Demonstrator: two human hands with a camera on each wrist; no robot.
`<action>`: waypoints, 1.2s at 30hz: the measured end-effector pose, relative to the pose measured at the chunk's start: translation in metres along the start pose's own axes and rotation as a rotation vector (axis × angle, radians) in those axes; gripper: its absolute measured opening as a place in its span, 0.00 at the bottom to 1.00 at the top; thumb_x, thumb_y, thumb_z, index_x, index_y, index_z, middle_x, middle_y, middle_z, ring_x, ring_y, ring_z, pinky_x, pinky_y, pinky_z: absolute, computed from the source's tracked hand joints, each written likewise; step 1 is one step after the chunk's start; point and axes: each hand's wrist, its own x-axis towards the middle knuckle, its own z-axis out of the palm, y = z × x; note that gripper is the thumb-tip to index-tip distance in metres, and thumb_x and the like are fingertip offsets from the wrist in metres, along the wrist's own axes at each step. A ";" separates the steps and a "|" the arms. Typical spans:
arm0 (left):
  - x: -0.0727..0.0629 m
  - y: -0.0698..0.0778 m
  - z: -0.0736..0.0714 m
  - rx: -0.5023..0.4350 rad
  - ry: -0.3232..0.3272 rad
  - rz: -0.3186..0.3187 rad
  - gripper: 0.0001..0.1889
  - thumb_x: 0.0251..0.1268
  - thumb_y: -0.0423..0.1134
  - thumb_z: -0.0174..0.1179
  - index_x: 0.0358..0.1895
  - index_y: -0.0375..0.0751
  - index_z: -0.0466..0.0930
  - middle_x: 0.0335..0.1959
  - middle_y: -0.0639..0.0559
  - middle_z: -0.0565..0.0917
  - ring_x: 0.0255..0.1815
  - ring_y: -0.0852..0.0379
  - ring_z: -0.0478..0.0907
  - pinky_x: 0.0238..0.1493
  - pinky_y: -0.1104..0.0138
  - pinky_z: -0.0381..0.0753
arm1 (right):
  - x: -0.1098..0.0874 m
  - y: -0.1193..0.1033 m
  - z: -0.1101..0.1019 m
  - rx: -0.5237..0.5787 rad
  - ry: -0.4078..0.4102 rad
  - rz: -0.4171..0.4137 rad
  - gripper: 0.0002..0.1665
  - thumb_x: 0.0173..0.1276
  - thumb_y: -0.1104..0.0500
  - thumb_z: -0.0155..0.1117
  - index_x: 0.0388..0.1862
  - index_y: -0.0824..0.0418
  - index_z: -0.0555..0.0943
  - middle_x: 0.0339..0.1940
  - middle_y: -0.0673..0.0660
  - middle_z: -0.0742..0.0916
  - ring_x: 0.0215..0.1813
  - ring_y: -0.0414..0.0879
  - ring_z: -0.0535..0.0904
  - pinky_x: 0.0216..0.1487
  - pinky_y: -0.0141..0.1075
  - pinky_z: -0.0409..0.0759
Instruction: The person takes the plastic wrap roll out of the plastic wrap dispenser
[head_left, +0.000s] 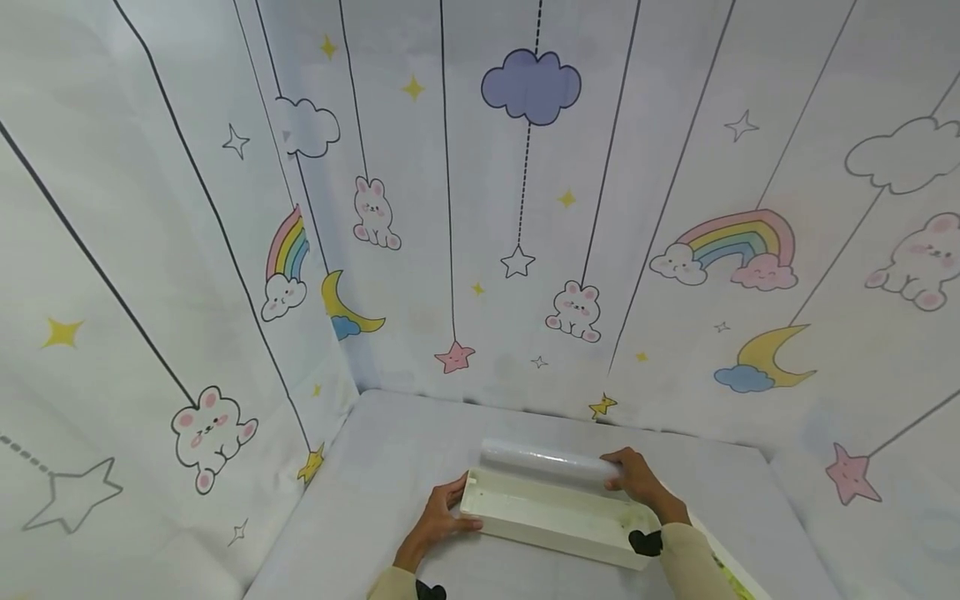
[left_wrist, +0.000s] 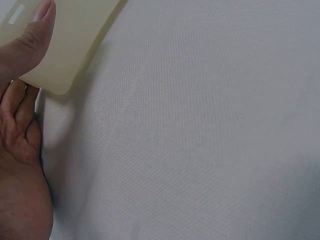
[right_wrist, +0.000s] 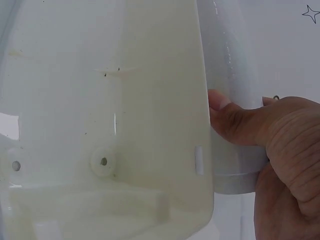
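A long, shallow cream plastic box [head_left: 555, 508] lies on the white-covered table with its hollow side showing. At its left end, my left hand [head_left: 442, 512] grips the corner, the thumb pressed on the outer wall in the left wrist view. Along the box's far side lies a roll of clear plastic film [head_left: 540, 460]. My right hand [head_left: 637, 479] holds that roll near its right end. In the right wrist view the thumb lies across the film roll [right_wrist: 235, 65], beside the box wall [right_wrist: 170, 100]; the other fingers are mostly hidden behind the roll.
Partly behind the right sleeve is a long pale piece with a yellow-green patch [head_left: 731, 575]. White sheets printed with cartoon rabbits, clouds and stars [head_left: 517, 262] hang along the table's back and sides.
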 end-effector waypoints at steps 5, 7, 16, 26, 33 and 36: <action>0.001 -0.002 -0.001 0.020 -0.003 0.037 0.54 0.60 0.37 0.84 0.83 0.24 0.59 0.83 0.27 0.66 0.83 0.27 0.67 0.81 0.74 0.72 | 0.002 0.004 0.003 0.004 -0.008 0.002 0.31 0.56 0.73 0.83 0.59 0.79 0.85 0.56 0.72 0.87 0.59 0.68 0.83 0.65 0.66 0.82; 0.001 -0.003 -0.002 0.038 -0.002 0.058 0.54 0.60 0.39 0.83 0.83 0.23 0.59 0.82 0.26 0.66 0.82 0.27 0.68 0.82 0.69 0.74 | 0.003 0.005 0.003 0.003 -0.009 -0.001 0.31 0.56 0.73 0.83 0.59 0.79 0.85 0.55 0.71 0.87 0.59 0.66 0.83 0.65 0.65 0.83; 0.004 -0.012 -0.004 0.043 -0.001 0.103 0.54 0.60 0.42 0.84 0.82 0.21 0.60 0.81 0.25 0.66 0.82 0.31 0.71 0.81 0.69 0.75 | 0.005 0.006 0.007 -0.024 -0.013 -0.022 0.30 0.55 0.73 0.84 0.58 0.78 0.87 0.52 0.69 0.88 0.56 0.65 0.83 0.64 0.61 0.83; 0.003 -0.018 -0.004 0.005 -0.002 0.120 0.55 0.59 0.42 0.84 0.82 0.21 0.60 0.81 0.26 0.67 0.82 0.37 0.73 0.80 0.72 0.74 | 0.007 0.011 0.013 -0.062 -0.025 -0.046 0.30 0.51 0.75 0.86 0.55 0.79 0.87 0.52 0.73 0.91 0.56 0.69 0.87 0.60 0.56 0.88; 0.006 -0.015 -0.003 -0.030 -0.007 0.060 0.56 0.58 0.42 0.85 0.83 0.23 0.59 0.82 0.27 0.66 0.83 0.40 0.72 0.80 0.76 0.71 | 0.009 0.011 0.011 -0.046 -0.038 -0.025 0.31 0.53 0.73 0.86 0.57 0.79 0.86 0.51 0.71 0.89 0.56 0.68 0.85 0.62 0.62 0.86; 0.006 -0.019 -0.004 -0.048 -0.010 0.051 0.57 0.57 0.44 0.86 0.83 0.25 0.59 0.83 0.29 0.67 0.83 0.43 0.72 0.79 0.78 0.71 | 0.007 0.013 0.013 -0.054 -0.030 -0.025 0.31 0.52 0.74 0.86 0.57 0.79 0.86 0.48 0.69 0.88 0.55 0.68 0.84 0.62 0.63 0.85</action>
